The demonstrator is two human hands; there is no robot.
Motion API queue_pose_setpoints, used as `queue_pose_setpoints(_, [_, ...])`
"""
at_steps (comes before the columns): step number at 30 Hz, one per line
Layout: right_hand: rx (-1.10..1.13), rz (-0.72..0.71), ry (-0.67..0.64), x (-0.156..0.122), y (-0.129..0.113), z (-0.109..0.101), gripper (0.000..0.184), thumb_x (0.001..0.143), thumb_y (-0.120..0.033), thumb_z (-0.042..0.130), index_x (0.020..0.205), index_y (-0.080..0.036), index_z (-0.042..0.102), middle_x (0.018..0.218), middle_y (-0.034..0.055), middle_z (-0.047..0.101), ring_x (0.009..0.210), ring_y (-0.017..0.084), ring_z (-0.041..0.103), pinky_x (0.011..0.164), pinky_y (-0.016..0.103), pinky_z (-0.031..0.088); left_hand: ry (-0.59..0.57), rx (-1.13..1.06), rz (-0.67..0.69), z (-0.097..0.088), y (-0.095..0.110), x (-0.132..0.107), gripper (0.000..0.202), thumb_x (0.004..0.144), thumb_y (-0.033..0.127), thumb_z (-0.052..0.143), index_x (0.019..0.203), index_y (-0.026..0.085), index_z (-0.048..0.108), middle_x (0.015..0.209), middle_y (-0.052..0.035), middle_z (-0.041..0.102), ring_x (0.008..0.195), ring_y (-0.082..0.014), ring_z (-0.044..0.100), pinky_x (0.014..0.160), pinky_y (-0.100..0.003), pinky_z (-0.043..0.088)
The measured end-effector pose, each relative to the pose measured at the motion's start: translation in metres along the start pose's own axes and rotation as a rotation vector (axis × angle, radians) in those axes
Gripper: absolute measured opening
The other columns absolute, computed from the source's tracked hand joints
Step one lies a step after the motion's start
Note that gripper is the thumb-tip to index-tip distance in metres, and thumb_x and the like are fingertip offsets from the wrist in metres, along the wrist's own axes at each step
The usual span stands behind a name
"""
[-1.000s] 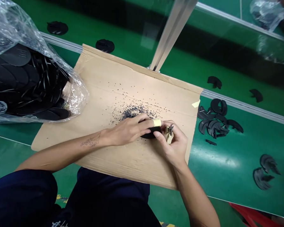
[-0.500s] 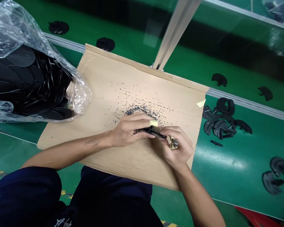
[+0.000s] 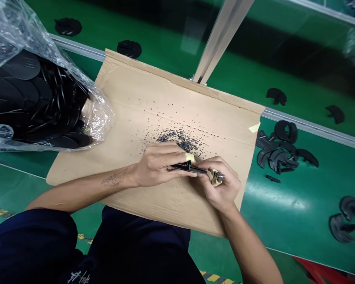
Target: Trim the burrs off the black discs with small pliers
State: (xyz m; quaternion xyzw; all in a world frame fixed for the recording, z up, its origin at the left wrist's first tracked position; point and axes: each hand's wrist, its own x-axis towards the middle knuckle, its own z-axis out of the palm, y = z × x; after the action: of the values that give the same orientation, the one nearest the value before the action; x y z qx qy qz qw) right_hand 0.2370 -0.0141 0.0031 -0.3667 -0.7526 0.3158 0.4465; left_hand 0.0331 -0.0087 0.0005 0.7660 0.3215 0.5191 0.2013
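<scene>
To your left, a clear bag (image 3: 14, 27) bulges with black discs (image 3: 22, 65). Before you, above cardboard (image 3: 142, 201) strewn with black flecks (image 3: 183, 138), your left hand (image 3: 161, 163) pinches a thin black part (image 3: 189, 168), seen nearly edge-on; your right hand (image 3: 225, 189) curls round a metal-tipped tool (image 3: 219, 177), its fingertips at the part's right end. Curved pieces (image 3: 279, 157) heap loosely on the green table (image 3: 284, 221) at right; beyond the cardboard rises a metal post (image 3: 221, 43).

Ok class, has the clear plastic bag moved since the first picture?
No; the clear plastic bag keeps its place over the left edge of the cardboard sheet.
</scene>
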Motion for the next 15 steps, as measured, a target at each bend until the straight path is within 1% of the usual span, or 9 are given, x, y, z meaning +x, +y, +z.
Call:
queue_pose_setpoints(3, [0.004,-0.004,-0.004,-0.0001,0.0013,-0.0005,0.008,0.09,-0.018,0.069,0.096,-0.023,0.066,0.086,0.0034,0.072,0.072,0.017,0.066,0.062,0.032,0.054,-0.021,-0.001,0.037,-0.0013,-0.001,0.0006,0.013,0.096,0.028,0.067,0.101,0.017,0.07,0.088,-0.0051,0.078,0.078,-0.0122,0.071,0.073,-0.027,0.06])
queue_pose_setpoints(5, [0.001,-0.001,-0.003,0.0001,0.0018,-0.0005,0.008,0.09,-0.019,0.07,0.095,-0.023,0.067,0.085,0.0035,0.072,0.071,0.017,0.066,0.061,0.032,0.054,-0.04,-0.008,0.035,-0.0019,-0.001,0.0013,0.013,0.097,0.028,0.065,0.102,0.017,0.07,0.088,-0.0054,0.078,0.078,-0.0122,0.071,0.074,-0.027,0.06])
queue_pose_setpoints(7, [0.013,0.015,-0.01,0.0007,0.0015,0.0005,0.006,0.09,-0.02,0.069,0.095,-0.023,0.067,0.084,0.0037,0.072,0.071,0.017,0.066,0.061,0.032,0.054,-0.049,-0.004,0.012,-0.0023,0.0004,0.0021,0.012,0.094,0.028,0.07,0.098,0.016,0.07,0.086,-0.0048,0.077,0.076,-0.0119,0.071,0.072,-0.026,0.059])
queue_pose_setpoints(10, [0.05,0.055,-0.025,0.0014,-0.0002,0.0034,0.001,0.092,-0.023,0.067,0.093,-0.023,0.066,0.083,0.0036,0.071,0.072,0.017,0.066,0.063,0.033,0.054,-0.027,0.013,-0.016,-0.0017,0.0032,0.0026,0.016,0.088,0.03,0.077,0.091,0.016,0.069,0.081,-0.0023,0.076,0.072,-0.0113,0.069,0.07,-0.025,0.058])
queue_pose_setpoints(13, [0.084,0.085,-0.025,0.0016,-0.0012,0.0043,0.007,0.094,-0.028,0.066,0.091,-0.023,0.065,0.085,0.004,0.07,0.077,0.019,0.066,0.069,0.035,0.054,-0.031,-0.027,-0.05,-0.0008,0.0027,0.0011,0.019,0.093,0.035,0.071,0.093,0.017,0.069,0.084,-0.0036,0.076,0.079,-0.0132,0.07,0.076,-0.028,0.059])
queue_pose_setpoints(15, [0.085,0.134,-0.025,0.0023,0.0001,0.0011,0.014,0.097,-0.036,0.062,0.094,-0.022,0.063,0.086,0.0043,0.067,0.078,0.019,0.064,0.07,0.035,0.053,-0.064,-0.062,-0.112,-0.0016,0.0,-0.0007,0.022,0.097,0.037,0.065,0.097,0.016,0.069,0.087,-0.0053,0.075,0.082,-0.0137,0.071,0.076,-0.027,0.059])
